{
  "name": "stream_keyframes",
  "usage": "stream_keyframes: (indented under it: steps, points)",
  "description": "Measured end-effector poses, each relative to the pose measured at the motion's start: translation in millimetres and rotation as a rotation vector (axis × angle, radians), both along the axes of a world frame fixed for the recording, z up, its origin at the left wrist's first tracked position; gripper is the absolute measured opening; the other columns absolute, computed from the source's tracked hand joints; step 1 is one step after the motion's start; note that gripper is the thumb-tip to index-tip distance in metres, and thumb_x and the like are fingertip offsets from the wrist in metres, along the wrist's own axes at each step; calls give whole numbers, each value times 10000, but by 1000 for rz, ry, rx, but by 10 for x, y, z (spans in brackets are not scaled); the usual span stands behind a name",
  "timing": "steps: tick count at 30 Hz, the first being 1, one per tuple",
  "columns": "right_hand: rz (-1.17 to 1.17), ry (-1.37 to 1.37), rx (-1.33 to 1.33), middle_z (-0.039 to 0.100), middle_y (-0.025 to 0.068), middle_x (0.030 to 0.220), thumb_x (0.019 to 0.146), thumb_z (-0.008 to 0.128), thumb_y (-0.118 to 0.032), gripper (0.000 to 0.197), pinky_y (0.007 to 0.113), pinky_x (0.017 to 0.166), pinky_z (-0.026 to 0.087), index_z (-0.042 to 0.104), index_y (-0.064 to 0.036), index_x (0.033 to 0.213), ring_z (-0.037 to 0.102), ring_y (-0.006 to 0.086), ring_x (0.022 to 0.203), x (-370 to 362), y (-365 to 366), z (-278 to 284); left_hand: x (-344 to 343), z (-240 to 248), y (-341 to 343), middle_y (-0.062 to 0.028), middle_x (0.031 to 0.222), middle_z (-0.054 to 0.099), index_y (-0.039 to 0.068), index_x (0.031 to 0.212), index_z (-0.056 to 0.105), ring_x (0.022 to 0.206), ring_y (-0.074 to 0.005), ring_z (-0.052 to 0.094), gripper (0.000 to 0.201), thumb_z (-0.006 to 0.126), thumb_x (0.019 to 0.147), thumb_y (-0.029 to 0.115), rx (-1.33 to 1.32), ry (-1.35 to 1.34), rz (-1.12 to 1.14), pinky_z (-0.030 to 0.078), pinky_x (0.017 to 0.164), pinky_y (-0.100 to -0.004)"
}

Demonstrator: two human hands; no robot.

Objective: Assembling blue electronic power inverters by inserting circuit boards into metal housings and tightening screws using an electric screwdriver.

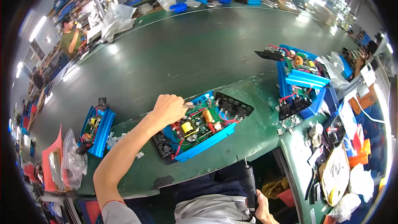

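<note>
In front of me on the green bench lies an opened power inverter [199, 130], a blue metal housing with a green circuit board, a yellow transformer and red wires. Its black fan end panel [163, 146] is at the left, and a black socket panel [234, 105] tilts off the far right end. Over the board's far left side, my left hand [168, 108] is closed, with a small flat grey piece [189, 105] sticking out from its fingers. Low by my lap, my right hand [263, 208] grips a black electric screwdriver [249, 180], bit pointing up.
Another opened blue unit [97, 130] stands at the left; more are stacked at the right [302, 76]. Small metal clips [288, 124] lie near that stack. A dark conveyor belt [186, 49] runs beyond the bench. Bags and parts crowd the right side; people work across the belt.
</note>
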State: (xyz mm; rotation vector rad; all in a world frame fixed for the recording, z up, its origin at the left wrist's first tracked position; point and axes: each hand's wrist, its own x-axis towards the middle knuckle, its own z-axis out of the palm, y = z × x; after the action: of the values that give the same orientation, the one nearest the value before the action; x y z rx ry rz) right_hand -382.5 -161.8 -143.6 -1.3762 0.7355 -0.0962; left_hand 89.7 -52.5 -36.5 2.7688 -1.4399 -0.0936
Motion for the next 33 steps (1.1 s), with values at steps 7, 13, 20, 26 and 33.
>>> stream_keyframes:
  steps: [7,13,20,26,33]
  points:
    - [-36,-18,-95,630,37,835,927,634,-433,589,252,629,463,497,-18,1322,570,106,702,442,-434,252,-271,-101,40,-233,664,680,-66,642,674,596,-384,687,465,551,944,267,-140,122,139,569,640,-470]
    - [13,82,-735,571,221,1313,917,704,-229,622,409,1083,404,438,6,1428,543,330,1257,1193,-955,785,-836,-184,342,-218,750,719,-152,812,647,620,-249,727,552,495,1064,315,-376,1155,451,581,621,-319]
    - [-16,-83,-924,612,161,1022,933,641,-52,314,387,807,502,588,19,1234,611,269,871,1322,-720,600,-737,-30,521,-22,868,671,87,909,732,777,-206,672,150,761,864,227,-502,32,-11,545,629,-317]
    - [34,-62,-951,613,169,1001,1005,596,-194,403,346,800,483,521,41,1324,582,244,848,1556,-554,519,-710,-126,518,14,954,635,123,848,709,837,-178,640,269,860,711,297,-468,-34,-217,537,596,-331]
    - [51,-33,-947,651,125,1201,1028,575,-173,380,312,973,454,568,41,1341,595,200,1103,1783,-897,280,-1133,-366,749,16,917,607,116,738,621,857,-164,622,310,859,664,300,-618,8,-157,513,554,-312]
